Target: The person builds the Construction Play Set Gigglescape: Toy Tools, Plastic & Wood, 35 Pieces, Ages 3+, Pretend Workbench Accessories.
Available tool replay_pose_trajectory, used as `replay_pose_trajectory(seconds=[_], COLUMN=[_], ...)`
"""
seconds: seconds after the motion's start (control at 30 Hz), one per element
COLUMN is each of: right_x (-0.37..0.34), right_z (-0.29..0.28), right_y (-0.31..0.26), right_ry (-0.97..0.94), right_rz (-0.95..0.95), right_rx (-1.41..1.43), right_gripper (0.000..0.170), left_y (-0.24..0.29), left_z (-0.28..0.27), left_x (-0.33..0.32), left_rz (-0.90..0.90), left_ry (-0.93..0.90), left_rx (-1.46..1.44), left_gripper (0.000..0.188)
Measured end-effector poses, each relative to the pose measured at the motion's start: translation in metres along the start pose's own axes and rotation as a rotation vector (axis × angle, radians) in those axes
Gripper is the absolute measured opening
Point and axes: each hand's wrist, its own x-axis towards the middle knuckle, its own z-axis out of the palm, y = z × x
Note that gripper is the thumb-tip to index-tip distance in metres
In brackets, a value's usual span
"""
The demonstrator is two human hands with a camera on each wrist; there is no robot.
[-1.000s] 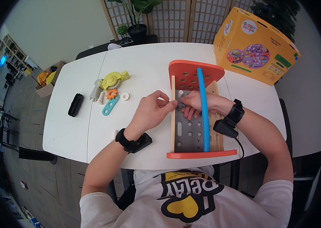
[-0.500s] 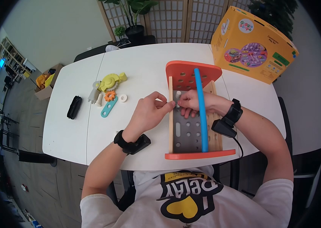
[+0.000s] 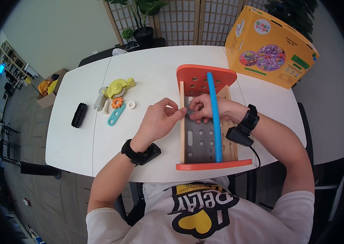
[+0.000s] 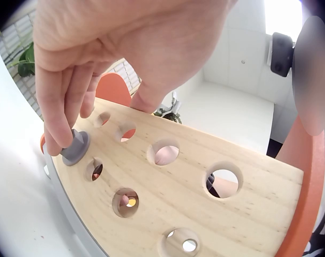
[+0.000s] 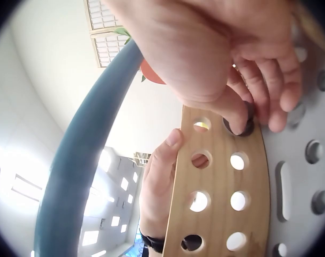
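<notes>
Right hand (image 3: 202, 106) has drawn its fingers in, half-hiding a dark round piece (image 5: 250, 123).

The hands (image 3: 160, 118) meet at the wooden side (image 3: 182, 140) of the toolbox (image 3: 214, 165), left outside, right inside.

White worktop (image 3: 70, 146) beneath orange-ended wooden toy toolbox (image 3: 200, 151), yellow cardboard box (image 3: 271, 49), black oblong case (image 3: 79, 115), colourful plastic toy parts (image 3: 118, 88)
</notes>
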Motion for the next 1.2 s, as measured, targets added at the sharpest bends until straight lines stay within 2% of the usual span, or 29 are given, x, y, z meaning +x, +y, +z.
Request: replay_pose_trajectory(seconds=[0.23,0.33,0.37,0.43,0.63,0.83,0.93,1.03,1.13,1.2], right_x=[-0.001,-0.008,-0.008,-0.009,-0.003,0.0,-0.003,-0.008,-0.003,0.002], right_z=[0.003,0.003,0.003,0.002,0.001,0.004,0.005,0.005,0.004,0.003], right_y=[-0.015,-0.026,-0.024,-0.015,-0.004,-0.012,-0.018,-0.024,-0.004,0.002], right_ry=[-0.017,0.057,0.047,0.027,0.016,-0.005,0.041,0.045,0.004,-0.001], right_rz=[0.23,0.233,0.174,0.056,-0.016,0.202,0.225,0.142,-0.067,-0.07], right_rx=[0.126,0.192,0.172,0.133,0.053,0.091,0.133,0.104,-0.034,-0.031], right_gripper=[0.045,0.035,0.033,0.033,0.03,0.042,0.042,0.039,0.041,0.041], left_y=[0.001,0.0,-0.001,-0.003,-0.003,0.0,-0.001,-0.001,0.001,0.0], left_z=[0.0,0.0,0.0,0.0,0.001,0.0,0.0,0.0,-0.001,0.0], left_x=[0.0,0.0,0.0,0.001,0.001,0.0,0.001,0.001,0.001,0.001], left_rz=[0.006,0.012,0.016,0.025,0.014,0.012,0.013,0.024,0.011,0.018], left_ry=[-0.004,-0.004,-0.003,-0.002,0.003,0.001,0.0,-0.008,-0.004,0.002], left_rx=[0.001,-0.001,-0.001,-0.003,0.003,0.001,0.007,0.014,0.036,0.023], left_gripper=[0.039,0.039,0.039,0.039,0.04,0.04,0.04,0.04,0.041,0.04])
